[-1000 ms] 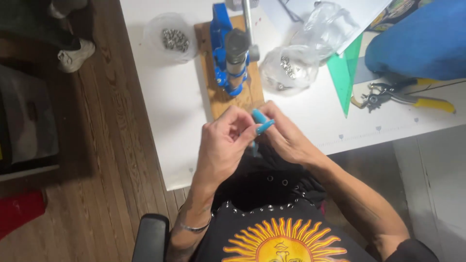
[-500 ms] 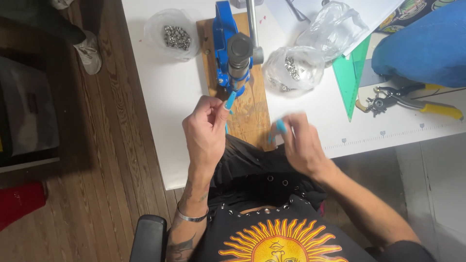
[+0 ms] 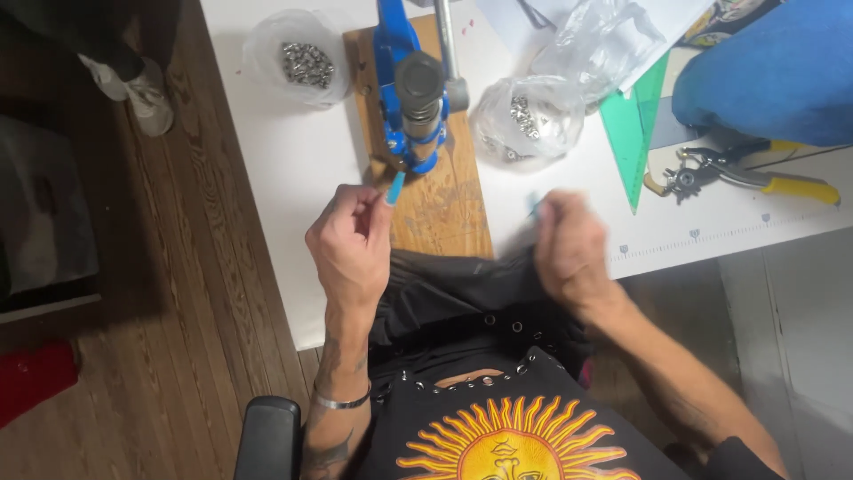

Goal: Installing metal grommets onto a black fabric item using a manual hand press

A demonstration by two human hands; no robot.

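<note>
White desk (image 3: pixel 293 178) beside dark wood flooring, with a blue hand press on a wooden board (image 3: pixel 410 98) and black eyeleted fabric (image 3: pixel 462 276) at its edge.
Left hand (image 3: pixel 351 244) pinches a small light-blue tab (image 3: pixel 394 188) between closed fingers, just before the press base; the tab is slim, flat and partly hidden. Right hand (image 3: pixel 569 249) is blurred, fisted on the fabric; whether it grips anything else cannot be told. Judged risks: the tab slipping from so small a pinch, or fingertips straying under the press.
</note>
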